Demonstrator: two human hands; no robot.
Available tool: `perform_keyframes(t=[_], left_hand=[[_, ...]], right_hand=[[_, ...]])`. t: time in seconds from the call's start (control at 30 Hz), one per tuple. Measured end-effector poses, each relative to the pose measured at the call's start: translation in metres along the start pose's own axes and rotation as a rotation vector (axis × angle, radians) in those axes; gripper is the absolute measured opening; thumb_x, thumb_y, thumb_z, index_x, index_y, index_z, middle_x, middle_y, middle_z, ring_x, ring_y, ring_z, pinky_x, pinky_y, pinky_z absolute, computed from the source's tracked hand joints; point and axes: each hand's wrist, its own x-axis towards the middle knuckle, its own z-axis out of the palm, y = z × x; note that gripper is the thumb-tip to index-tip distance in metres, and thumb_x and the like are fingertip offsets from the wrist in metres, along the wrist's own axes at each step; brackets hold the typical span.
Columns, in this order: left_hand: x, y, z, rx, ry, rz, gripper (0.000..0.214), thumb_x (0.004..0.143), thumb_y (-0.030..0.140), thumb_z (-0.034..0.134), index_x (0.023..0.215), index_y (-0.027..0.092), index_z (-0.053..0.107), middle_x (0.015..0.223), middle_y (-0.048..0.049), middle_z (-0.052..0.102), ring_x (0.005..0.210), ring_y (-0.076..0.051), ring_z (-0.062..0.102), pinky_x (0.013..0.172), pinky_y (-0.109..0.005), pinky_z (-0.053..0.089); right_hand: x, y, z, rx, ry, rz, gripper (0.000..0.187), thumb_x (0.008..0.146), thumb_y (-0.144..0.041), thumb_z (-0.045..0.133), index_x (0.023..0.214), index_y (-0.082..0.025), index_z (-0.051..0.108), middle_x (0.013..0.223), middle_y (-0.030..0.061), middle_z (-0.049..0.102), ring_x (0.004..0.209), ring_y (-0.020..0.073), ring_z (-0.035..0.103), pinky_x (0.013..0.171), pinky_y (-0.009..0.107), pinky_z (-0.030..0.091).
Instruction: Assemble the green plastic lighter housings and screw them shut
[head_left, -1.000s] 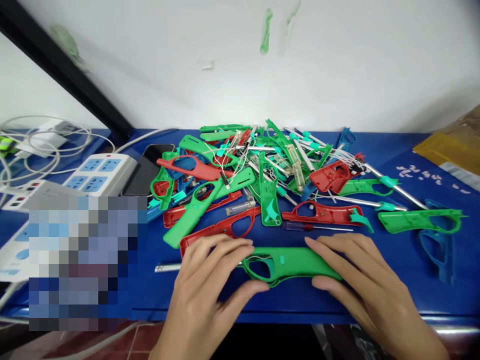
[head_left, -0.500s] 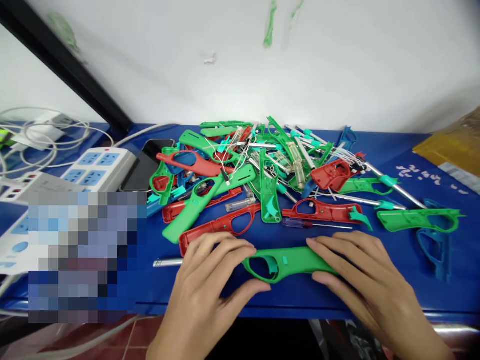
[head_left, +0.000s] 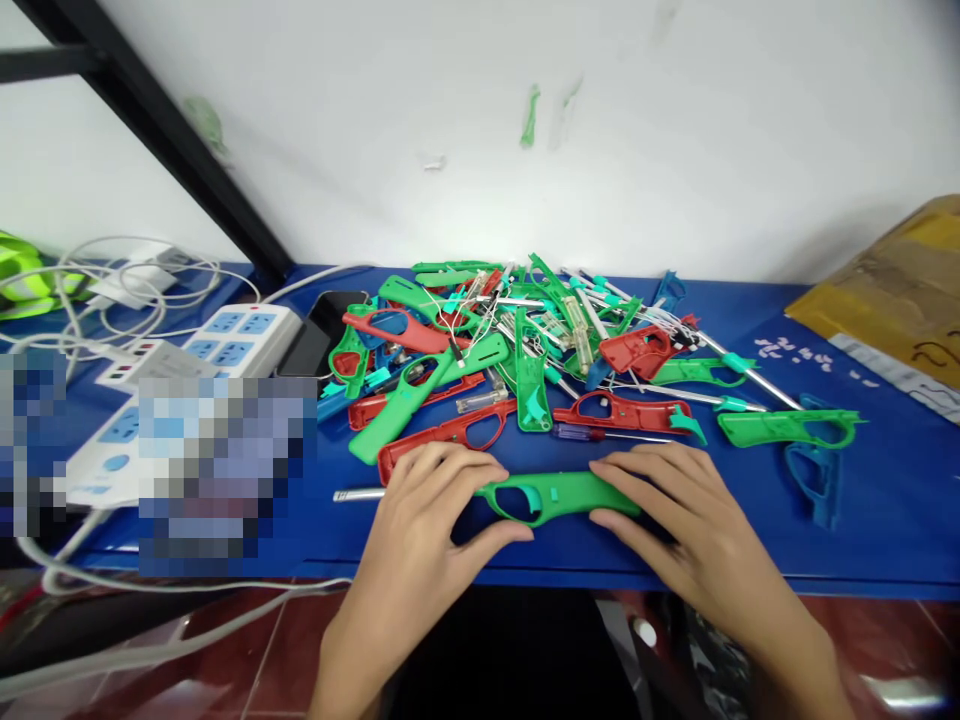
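A green long-nosed gas lighter (head_left: 574,498) with a teal trigger lies level near the front edge of the blue table, its metal barrel pointing left. My left hand (head_left: 431,520) is closed round its front part, near the trigger loop; the barrel tip comes out past the fingers. Gripping the handle end is my right hand (head_left: 675,510), thumb below and fingers above. Just beyond the hands lie a red casing half (head_left: 630,412) and a screwdriver with a purple handle (head_left: 577,432).
Behind is a heap of green and red lighter casings (head_left: 531,375), metal tubes and wires. Power strips (head_left: 255,330), white cables and a phone (head_left: 322,335) lie left. At right are a taped cardboard box (head_left: 885,290), small white bits (head_left: 806,353) and a blue casing half (head_left: 814,480).
The camera view has shifted, so more of the left side and the box shows. Both hands keep their grip on the green lighter, and my right hand sits slightly closer to my left.
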Motion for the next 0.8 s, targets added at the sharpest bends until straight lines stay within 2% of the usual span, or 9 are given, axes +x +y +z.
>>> perform_keyframes(t=[0.2,0.37,0.53,0.6,0.73,0.8], left_hand=[[0.001,-0.005,0.003,0.033,0.011,0.061,0.037,0.092,0.043,0.091,0.125,0.029,0.08,0.119,-0.003,0.082,0.11,-0.026,0.071,0.101,-0.044,0.05],[0.001,-0.007,0.004,0.029,0.012,0.043,0.039,0.09,0.043,0.093,0.124,0.029,0.081,0.12,-0.0036,0.082,0.111,-0.026,0.071,0.101,-0.044,0.051],[0.004,-0.007,0.003,0.035,-0.034,0.06,0.038,0.09,0.041,0.093,0.125,0.03,0.082,0.121,-0.0041,0.082,0.11,-0.026,0.074,0.099,-0.044,0.054],[0.005,-0.008,-0.001,0.05,-0.067,0.069,0.035,0.091,0.041,0.093,0.123,0.03,0.083,0.122,-0.0045,0.082,0.111,-0.026,0.075,0.1,-0.045,0.056],[0.005,-0.017,-0.015,0.08,-0.145,0.093,0.04,0.1,0.039,0.084,0.139,0.03,0.077,0.137,-0.0072,0.079,0.127,-0.028,0.073,0.114,-0.049,0.055],[0.004,-0.022,-0.023,0.116,-0.153,0.09,0.037,0.105,0.035,0.078,0.141,0.029,0.076,0.139,-0.0076,0.078,0.13,-0.028,0.072,0.117,-0.049,0.053]], right_hand=[[0.001,0.001,0.004,0.044,-0.016,0.019,0.031,0.111,-0.042,0.068,0.136,-0.023,0.073,0.131,0.0099,0.08,0.116,0.0285,0.073,0.104,0.049,0.056],[0.0,0.003,0.007,0.059,-0.023,0.009,0.036,0.11,-0.044,0.068,0.14,-0.024,0.073,0.133,0.0109,0.08,0.119,0.0294,0.074,0.106,0.053,0.058],[0.002,0.002,0.007,0.064,-0.008,-0.032,0.035,0.113,-0.041,0.064,0.14,-0.023,0.075,0.131,0.0119,0.081,0.116,0.0286,0.074,0.103,0.053,0.06],[0.003,0.002,0.008,0.058,-0.001,-0.041,0.034,0.113,-0.04,0.064,0.14,-0.024,0.077,0.13,0.0122,0.081,0.115,0.0283,0.075,0.102,0.053,0.061],[0.003,0.003,0.009,0.036,0.005,-0.056,0.032,0.112,-0.038,0.067,0.138,-0.022,0.078,0.13,0.0123,0.082,0.115,0.0286,0.075,0.102,0.052,0.062],[0.003,0.004,0.009,0.032,0.007,-0.064,0.032,0.111,-0.038,0.068,0.137,-0.021,0.078,0.13,0.0124,0.081,0.117,0.0288,0.075,0.103,0.051,0.061]])
